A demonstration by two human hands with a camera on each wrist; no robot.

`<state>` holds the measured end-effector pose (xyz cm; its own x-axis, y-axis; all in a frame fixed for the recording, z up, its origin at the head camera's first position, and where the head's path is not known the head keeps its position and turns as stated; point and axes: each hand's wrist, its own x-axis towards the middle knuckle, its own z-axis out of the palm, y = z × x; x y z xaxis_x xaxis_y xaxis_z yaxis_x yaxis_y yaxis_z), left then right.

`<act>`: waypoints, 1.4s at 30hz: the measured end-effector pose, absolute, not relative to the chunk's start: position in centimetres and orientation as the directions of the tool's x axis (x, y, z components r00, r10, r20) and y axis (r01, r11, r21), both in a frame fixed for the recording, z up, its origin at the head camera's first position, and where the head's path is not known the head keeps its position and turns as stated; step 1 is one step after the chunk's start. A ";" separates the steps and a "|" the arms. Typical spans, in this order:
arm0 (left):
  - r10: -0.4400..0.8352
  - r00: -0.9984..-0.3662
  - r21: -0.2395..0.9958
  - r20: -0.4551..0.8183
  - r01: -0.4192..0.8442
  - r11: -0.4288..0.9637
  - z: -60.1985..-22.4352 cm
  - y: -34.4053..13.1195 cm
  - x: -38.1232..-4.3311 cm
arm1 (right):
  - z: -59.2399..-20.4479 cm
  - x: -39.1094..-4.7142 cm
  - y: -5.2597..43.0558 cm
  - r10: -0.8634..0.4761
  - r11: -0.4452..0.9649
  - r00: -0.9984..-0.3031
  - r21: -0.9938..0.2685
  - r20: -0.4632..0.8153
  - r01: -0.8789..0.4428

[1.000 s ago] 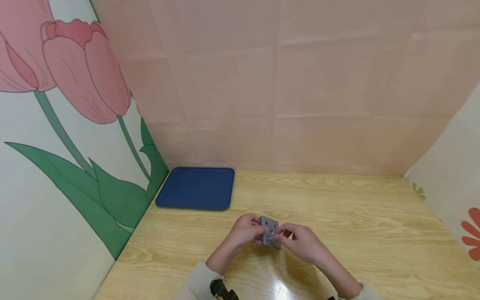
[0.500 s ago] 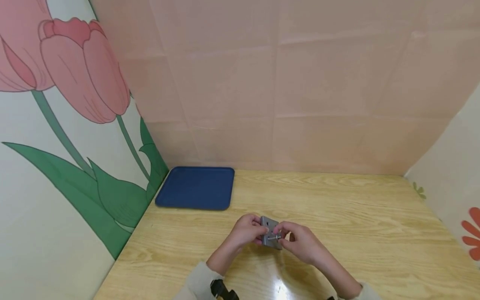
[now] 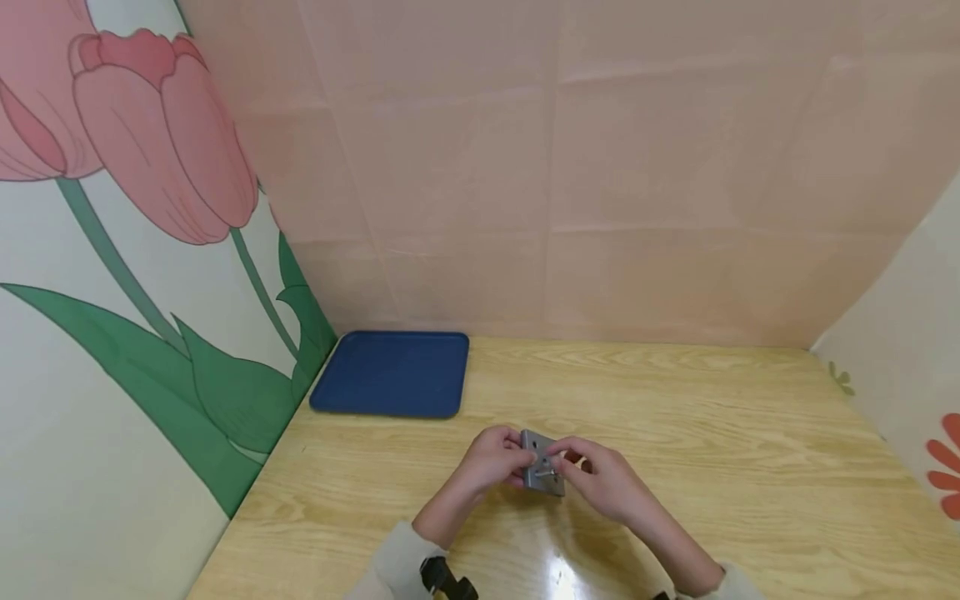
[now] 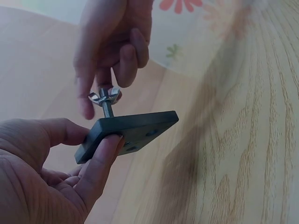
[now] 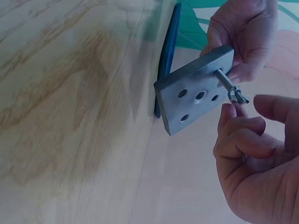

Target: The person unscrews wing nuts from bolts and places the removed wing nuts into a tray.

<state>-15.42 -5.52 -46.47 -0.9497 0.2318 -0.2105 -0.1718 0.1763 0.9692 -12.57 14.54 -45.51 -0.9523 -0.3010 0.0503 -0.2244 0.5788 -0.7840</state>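
My left hand [image 3: 489,458] grips one edge of a square grey metal plate [image 5: 194,109] with several round holes, thumb on one face and fingers behind. Through a hole near the gripped edge stands a threaded bolt [image 5: 223,80], pointing away from the plate toward my right hand. A silver wing nut [image 4: 104,95] sits on the bolt, near its free end. The thumb and forefinger of my right hand [image 3: 606,483] straddle the wing nut, fingertips right at its wings, and the other fingers are curled. Both hands hold the work above the wooden table.
A blue tray [image 3: 390,375] lies at the back left of the wooden table [image 3: 675,417]. Behind the table rises a pinkish backdrop [image 3: 547,167]. A tulip-patterned panel [image 3: 172,150] stands on the left, and a white flowered panel [image 3: 900,333] on the right.
My right thumb and forefinger parted at the wing nut half a second ago and have come closer around it again. The left hand and the plate have stayed nearly still.
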 end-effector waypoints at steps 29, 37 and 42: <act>0.251 -0.946 0.969 -0.205 -0.159 0.191 -46.5 -5.8 -15.5 | -45.4 -12.5 15.1 -0.448 0.547 -0.893 -0.777 0.043 -0.312; 0.239 -0.947 0.968 -0.213 -0.171 0.185 -46.4 -5.7 -15.5 | -45.4 -12.5 15.0 -0.441 0.533 -0.893 -0.775 0.088 -0.340; 0.230 -0.950 0.969 -0.212 -0.173 0.177 -46.4 -5.5 -15.6 | -45.2 -12.6 14.9 -0.389 0.527 -0.913 -0.783 0.125 -0.331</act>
<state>-15.60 -5.54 -46.40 -0.9498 0.2303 -0.2117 -0.1729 0.1775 0.9688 -12.58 14.92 -45.18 -0.9129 -0.3886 0.1251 -0.3315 0.5269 -0.7826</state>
